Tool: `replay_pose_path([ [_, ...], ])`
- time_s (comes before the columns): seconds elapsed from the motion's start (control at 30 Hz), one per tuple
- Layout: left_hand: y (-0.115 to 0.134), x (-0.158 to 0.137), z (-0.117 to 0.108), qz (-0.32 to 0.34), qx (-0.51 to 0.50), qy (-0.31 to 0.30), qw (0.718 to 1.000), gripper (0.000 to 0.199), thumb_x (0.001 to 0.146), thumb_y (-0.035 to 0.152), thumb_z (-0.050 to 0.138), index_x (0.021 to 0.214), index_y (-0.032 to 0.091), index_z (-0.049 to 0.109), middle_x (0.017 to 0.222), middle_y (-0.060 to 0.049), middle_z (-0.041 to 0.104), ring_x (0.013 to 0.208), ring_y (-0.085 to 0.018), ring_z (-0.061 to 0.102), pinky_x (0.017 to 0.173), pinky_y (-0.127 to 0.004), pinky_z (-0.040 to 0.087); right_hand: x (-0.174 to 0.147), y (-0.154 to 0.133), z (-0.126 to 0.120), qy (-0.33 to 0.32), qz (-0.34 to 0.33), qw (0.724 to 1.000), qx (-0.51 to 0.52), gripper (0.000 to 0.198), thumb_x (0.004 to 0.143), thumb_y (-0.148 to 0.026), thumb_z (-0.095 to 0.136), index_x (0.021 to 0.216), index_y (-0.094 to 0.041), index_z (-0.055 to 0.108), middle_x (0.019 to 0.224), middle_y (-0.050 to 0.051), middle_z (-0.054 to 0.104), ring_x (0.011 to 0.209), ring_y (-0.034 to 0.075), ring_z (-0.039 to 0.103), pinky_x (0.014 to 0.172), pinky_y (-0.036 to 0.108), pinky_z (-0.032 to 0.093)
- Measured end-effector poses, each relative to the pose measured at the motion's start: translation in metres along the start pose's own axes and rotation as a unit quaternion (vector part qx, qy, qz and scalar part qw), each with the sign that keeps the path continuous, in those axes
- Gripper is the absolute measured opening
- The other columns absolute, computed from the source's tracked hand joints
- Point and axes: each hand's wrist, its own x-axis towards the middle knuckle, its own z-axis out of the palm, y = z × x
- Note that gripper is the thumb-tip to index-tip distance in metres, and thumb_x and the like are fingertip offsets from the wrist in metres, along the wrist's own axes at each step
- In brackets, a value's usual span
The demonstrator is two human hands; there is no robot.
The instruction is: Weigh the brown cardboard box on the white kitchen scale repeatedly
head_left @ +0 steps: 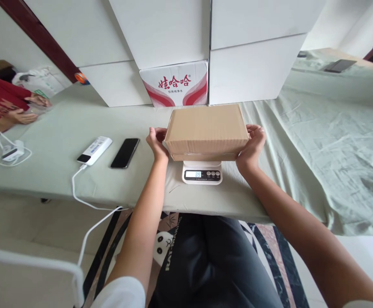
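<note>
A brown cardboard box (207, 126) sits over a small white kitchen scale (202, 179), hiding most of its platform. The scale's display is lit and seems to read 89. My left hand (157, 143) is at the box's left side, with its thumb raised and the other fingers partly hidden behind the box. Against the right side, my right hand (252, 145) grips near the lower corner, fingers curled along the far part. Whether the box's full weight rests on the scale, I cannot tell.
A black phone (125, 153) and a white power bank (94, 150) with a cable lie left of my left arm. White panels and a printed carton (175, 84) stand behind the box. At far left, a person in a red shirt (0, 100) handles clear plastic.
</note>
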Motion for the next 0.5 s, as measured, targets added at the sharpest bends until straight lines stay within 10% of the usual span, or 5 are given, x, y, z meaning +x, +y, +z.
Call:
replay_pose_path([
  [0.5,-0.0034,0.0022,-0.002,0.019,-0.006,-0.012,1.0,0.078,0.096,0.093,0.053,0.066,0.022,0.062,0.066,-0.002,0.06,0.063,-0.017,0.062,0.063,-0.033,0.044,0.0021,0.0031,-0.0032,-0.012,-0.018,1.0,0.007,0.049,0.104,-0.074,0.049,0.09,-0.027,0.057,0.095,0.001,0.063,0.092,0.02,0.07,0.082,0.036,0.057],
])
